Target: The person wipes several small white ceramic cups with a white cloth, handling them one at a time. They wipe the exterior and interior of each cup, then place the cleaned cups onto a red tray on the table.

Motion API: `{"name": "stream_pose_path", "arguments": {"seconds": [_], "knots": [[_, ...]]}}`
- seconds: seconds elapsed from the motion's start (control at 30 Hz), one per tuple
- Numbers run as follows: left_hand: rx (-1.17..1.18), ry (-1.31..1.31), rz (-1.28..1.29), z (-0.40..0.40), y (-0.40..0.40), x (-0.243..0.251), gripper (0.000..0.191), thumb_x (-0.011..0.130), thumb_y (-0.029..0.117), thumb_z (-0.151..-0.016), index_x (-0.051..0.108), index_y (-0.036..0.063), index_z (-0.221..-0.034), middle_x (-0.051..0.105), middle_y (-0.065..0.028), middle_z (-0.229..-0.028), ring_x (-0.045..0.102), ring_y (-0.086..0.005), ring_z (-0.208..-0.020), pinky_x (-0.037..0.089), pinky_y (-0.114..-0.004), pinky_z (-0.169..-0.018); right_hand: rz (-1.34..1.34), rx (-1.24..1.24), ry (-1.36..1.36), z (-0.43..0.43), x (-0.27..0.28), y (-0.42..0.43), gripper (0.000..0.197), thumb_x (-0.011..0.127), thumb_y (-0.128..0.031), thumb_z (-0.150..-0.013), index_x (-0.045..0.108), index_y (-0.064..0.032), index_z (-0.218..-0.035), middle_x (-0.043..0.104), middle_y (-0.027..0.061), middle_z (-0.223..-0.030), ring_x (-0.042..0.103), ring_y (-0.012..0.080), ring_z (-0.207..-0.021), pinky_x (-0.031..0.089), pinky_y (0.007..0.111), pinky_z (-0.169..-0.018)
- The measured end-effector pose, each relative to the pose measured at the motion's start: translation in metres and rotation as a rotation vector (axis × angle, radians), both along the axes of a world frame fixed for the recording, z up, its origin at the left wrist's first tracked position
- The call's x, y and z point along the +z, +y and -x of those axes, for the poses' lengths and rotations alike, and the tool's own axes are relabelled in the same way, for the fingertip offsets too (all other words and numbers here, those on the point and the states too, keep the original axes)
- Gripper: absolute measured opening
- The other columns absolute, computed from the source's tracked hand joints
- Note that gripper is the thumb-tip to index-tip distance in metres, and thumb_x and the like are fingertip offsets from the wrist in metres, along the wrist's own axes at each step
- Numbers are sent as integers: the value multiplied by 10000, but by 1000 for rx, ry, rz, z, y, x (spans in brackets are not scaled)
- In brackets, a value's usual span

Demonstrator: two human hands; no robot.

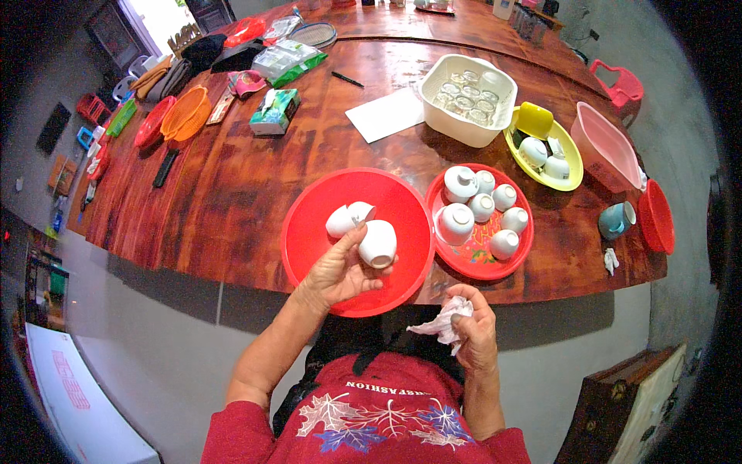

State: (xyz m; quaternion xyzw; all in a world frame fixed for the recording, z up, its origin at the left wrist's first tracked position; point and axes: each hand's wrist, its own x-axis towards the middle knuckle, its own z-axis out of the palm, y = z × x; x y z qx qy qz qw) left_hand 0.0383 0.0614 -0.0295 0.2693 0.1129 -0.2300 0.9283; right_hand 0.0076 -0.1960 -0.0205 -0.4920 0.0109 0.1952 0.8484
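My left hand (pixel 342 267) holds a small white cup (pixel 378 243), its foot tilted towards me, above a large round red tray (pixel 313 267). Two more white cups, one of them (pixel 341 221) at the left, sit on that tray just behind the held one. Low in front of the table edge, my right hand (pixel 475 325) pinches a crumpled whitish cloth or tissue (pixel 443 323). Touching or nearly touching the large tray on its right is a smaller patterned red tray (pixel 478 271), where several white cups stand upside down beside a white lidded piece (pixel 461 183).
Behind the trays stand a cream plastic basin (pixel 464 130) of small glasses and a yellow dish (pixel 571 174) of white cups. Further right are a pink basin (pixel 606 148), a blue mug (pixel 615 221) and a red basket (pixel 656 217). A tissue box (pixel 275 113) and orange basket (pixel 185 115) lie back left.
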Motion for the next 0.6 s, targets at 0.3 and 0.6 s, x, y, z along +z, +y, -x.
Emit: {"name": "stream_pose_path", "arguments": {"seconds": [0.3, 0.6], "knots": [[115, -33, -241, 6, 3, 42, 463, 600, 397, -861, 505, 91, -1194, 634, -118, -955, 649, -233, -740, 570, -363, -502, 52, -41, -17, 0, 5, -6, 398, 480, 33, -701, 528, 24, -1096, 582, 46, -830, 542, 84, -661, 448, 200, -594], [206, -551, -1399, 9, 5, 86, 477, 761, 175, -650, 531, 7, -1033, 583, -110, -1025, 575, -197, -933, 482, -329, -773, 26, -60, -26, -3, 11, -2, 400, 470, 49, -701, 523, 28, -1097, 585, 51, -839, 550, 92, -673, 458, 208, -615]]}}
